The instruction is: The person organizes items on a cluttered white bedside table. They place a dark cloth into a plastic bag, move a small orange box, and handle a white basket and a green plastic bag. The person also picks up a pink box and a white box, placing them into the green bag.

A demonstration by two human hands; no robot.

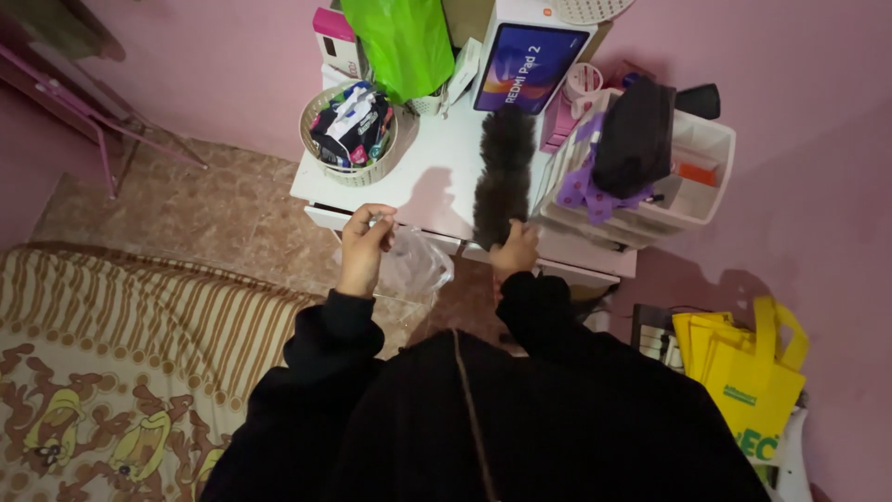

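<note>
At the back of the white table (437,181), a flat white box (531,54) with a dark blue and purple picture on its front leans upright against the wall. A bright green bag (401,42) hangs just left of it, and a small pink and white box (336,39) stands further left. A round woven basket (351,135) full of small packets sits on the table's left corner. On the floor at the right lie yellow bags (743,367) with green print.

The left hand (364,244) has its fingers curled together, pinching the top of a thin clear plastic bag (415,263), which hangs crumpled below the table's front edge. The right hand (517,249) is closed around the handle of a fluffy dark grey duster (505,172). The duster lies along the tabletop, its head reaching toward the flat box, just beside a white drawer unit (688,186) that carries a black pouch (635,135).
</note>
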